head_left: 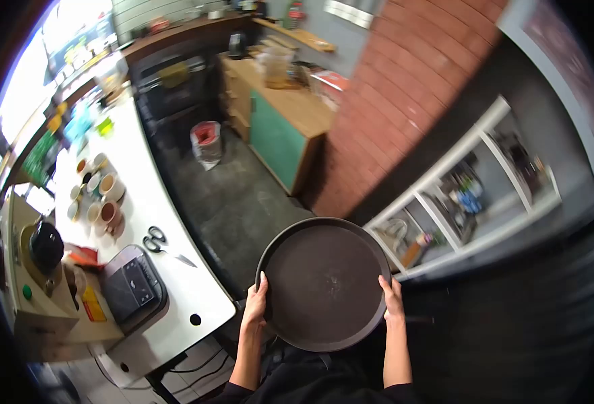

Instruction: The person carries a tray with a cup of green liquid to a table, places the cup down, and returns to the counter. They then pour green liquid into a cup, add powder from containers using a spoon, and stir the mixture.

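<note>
1. Round tray (pixel 322 283): dark, held roughly level close in front of the body, just right of the near end of the white counter (pixel 175 289).
2. The left hand (pixel 256 304) clasps its left rim and the right hand (pixel 393 301) clasps its right rim.
3. Being round, it has no long axis. It sits between the hands, both equally near.

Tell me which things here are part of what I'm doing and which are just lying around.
In use: round tray, held by left hand and right hand.
Lying about: scissors, cups and black device on the white counter; bin bag on the floor.
</note>
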A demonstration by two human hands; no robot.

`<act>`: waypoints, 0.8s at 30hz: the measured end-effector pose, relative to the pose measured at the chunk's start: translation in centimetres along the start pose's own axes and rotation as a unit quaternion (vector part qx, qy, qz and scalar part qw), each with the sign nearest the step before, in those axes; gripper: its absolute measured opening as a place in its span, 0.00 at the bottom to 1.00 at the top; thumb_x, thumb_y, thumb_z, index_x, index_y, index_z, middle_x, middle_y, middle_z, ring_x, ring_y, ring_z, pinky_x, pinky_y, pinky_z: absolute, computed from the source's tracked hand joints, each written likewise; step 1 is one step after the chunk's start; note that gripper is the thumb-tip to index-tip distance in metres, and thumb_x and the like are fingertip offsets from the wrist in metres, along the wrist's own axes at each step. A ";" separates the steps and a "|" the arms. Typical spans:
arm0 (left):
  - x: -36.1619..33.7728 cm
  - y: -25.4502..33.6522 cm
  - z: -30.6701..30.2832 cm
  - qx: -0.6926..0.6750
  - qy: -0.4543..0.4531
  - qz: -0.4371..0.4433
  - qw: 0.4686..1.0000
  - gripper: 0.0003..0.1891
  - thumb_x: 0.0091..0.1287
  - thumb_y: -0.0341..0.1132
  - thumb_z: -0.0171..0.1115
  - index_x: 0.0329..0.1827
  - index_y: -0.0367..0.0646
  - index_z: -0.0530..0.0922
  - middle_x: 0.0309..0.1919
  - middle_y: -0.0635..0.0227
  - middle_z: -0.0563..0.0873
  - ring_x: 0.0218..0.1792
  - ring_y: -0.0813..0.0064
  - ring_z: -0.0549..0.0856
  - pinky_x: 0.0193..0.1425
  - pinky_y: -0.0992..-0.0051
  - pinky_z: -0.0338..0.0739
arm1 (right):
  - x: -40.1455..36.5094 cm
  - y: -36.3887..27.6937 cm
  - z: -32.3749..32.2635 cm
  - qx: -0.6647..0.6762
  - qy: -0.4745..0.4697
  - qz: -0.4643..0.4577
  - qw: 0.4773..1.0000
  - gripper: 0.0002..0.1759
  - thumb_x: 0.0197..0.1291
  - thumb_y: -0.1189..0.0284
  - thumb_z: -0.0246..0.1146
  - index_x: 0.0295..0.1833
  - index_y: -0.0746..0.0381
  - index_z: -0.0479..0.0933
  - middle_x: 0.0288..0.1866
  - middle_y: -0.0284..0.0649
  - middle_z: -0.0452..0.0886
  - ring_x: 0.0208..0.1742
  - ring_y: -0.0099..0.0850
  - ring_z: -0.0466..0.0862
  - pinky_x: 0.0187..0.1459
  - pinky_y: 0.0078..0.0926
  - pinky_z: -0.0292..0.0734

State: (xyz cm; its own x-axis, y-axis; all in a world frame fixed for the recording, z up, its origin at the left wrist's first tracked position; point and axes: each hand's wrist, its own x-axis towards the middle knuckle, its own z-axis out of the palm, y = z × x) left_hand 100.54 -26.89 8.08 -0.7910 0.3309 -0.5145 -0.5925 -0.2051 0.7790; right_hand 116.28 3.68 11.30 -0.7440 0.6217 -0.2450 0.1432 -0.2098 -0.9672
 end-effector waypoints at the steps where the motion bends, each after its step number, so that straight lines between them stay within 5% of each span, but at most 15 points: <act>1: 0.1 1.6 0.8 -0.003 0.032 -0.003 0.999 0.27 0.74 0.55 0.51 0.50 0.36 0.80 0.36 0.65 0.86 0.34 0.76 0.84 0.37 0.77 0.80 | 2.5 -0.7 1.3 -0.001 -0.024 -0.004 1.000 0.20 0.67 0.68 0.60 0.61 0.66 0.74 0.56 0.38 0.79 0.57 0.28 0.78 0.59 0.29 0.72; 8: 10.8 6.4 3.1 -0.072 0.165 0.013 0.984 0.28 0.75 0.55 0.49 0.50 0.32 0.78 0.38 0.60 0.86 0.35 0.72 0.86 0.38 0.71 0.83 | 22.9 -1.7 9.2 0.078 -0.222 0.068 0.970 0.21 0.67 0.72 0.60 0.63 0.66 0.70 0.56 0.40 0.79 0.56 0.30 0.80 0.56 0.31 0.76; 19: 26.0 15.3 3.0 -0.133 0.243 0.158 0.948 0.24 0.77 0.50 0.47 0.59 0.37 0.73 0.47 0.60 0.84 0.45 0.71 0.84 0.48 0.70 0.82 | 41.3 -0.8 21.0 0.025 -0.286 0.089 0.954 0.23 0.69 0.73 0.58 0.67 0.67 0.66 0.62 0.40 0.74 0.63 0.27 0.72 0.65 0.27 0.66; 23: 31.7 18.5 3.1 -0.111 0.275 0.147 0.944 0.20 0.77 0.49 0.47 0.53 0.38 0.73 0.43 0.64 0.83 0.42 0.73 0.83 0.46 0.71 0.82 | 45.9 1.5 21.7 -0.039 -0.299 0.125 0.945 0.16 0.68 0.74 0.58 0.60 0.64 0.72 0.56 0.38 0.79 0.58 0.26 0.75 0.61 0.28 0.69; 24: 34.1 18.7 2.7 -0.103 0.271 0.150 0.945 0.20 0.77 0.49 0.47 0.52 0.38 0.73 0.42 0.64 0.83 0.42 0.74 0.83 0.46 0.71 0.82 | 46.8 2.0 22.3 -0.048 -0.290 0.071 0.953 0.13 0.69 0.74 0.57 0.57 0.62 0.73 0.47 0.35 0.80 0.47 0.23 0.79 0.49 0.25 0.76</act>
State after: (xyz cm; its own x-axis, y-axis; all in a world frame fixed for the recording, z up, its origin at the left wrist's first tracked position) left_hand 62.89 -16.93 6.11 -0.8567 -0.2794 -0.4336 -0.3030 -0.4078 0.8613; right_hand 67.18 15.51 -0.60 -0.9445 0.0657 -0.3220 0.3070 -0.1728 -0.9359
